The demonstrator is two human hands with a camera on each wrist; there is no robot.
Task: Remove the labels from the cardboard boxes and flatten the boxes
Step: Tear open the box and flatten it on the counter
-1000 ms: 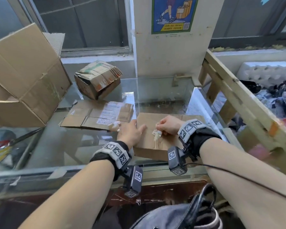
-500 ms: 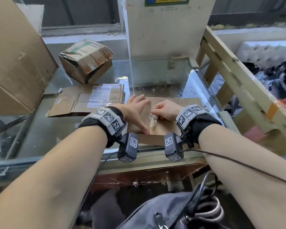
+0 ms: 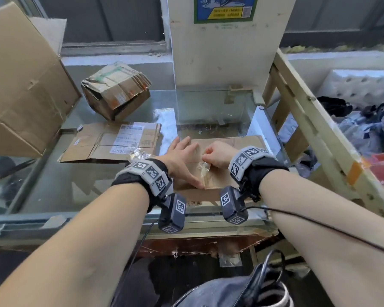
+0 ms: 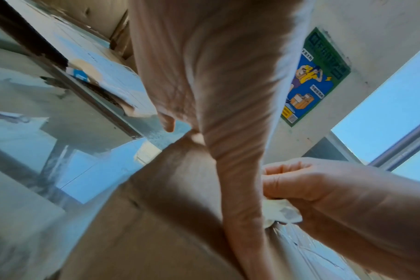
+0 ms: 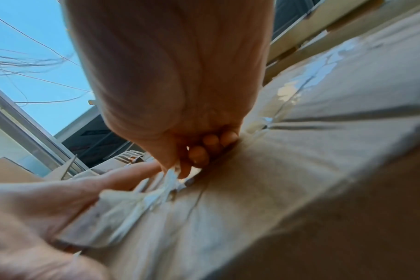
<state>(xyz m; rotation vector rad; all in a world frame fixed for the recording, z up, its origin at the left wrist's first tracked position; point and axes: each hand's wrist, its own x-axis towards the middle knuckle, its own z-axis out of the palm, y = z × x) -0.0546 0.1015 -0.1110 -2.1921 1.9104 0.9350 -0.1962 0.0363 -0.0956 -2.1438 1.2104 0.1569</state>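
A: Cardboard, flattened (image 3: pixel 228 173), lying on glass counter (image 3: pixel 80 191), near front edge.

B: Left hand (image 3: pixel 182 160)?

A: Spread flat, fingers straight, pressing down on left part of flattened cardboard.

B: Right hand (image 3: pixel 217 155)?

A: Curled tight, pinching crumpled clear tape strip (image 3: pixel 205 171), partly lifted off flattened cardboard, lower end stuck near left thumb tip.

B: Seen from right wrist too?

A: Yes. Fingertips (image 5: pixel 199 155) bunched against cardboard surface, wrinkled tape (image 5: pixel 132 204) trailing toward left hand (image 5: pixel 48 204).

B: Left of flattened cardboard?

A: Second flattened box (image 3: pixel 111 142), white shipping label (image 3: pixel 129 138) on top. Wad of clear tape (image 3: pixel 140 154) between the two, just beside left wrist.

B: Farther left and back?

A: Crushed small box (image 3: pixel 115 89), tilted, behind second flattened box. Large open box (image 3: pixel 24 85) at far left.

B: Right of flattened cardboard?

A: Wooden frame (image 3: pixel 315 120), slanting along counter edge.
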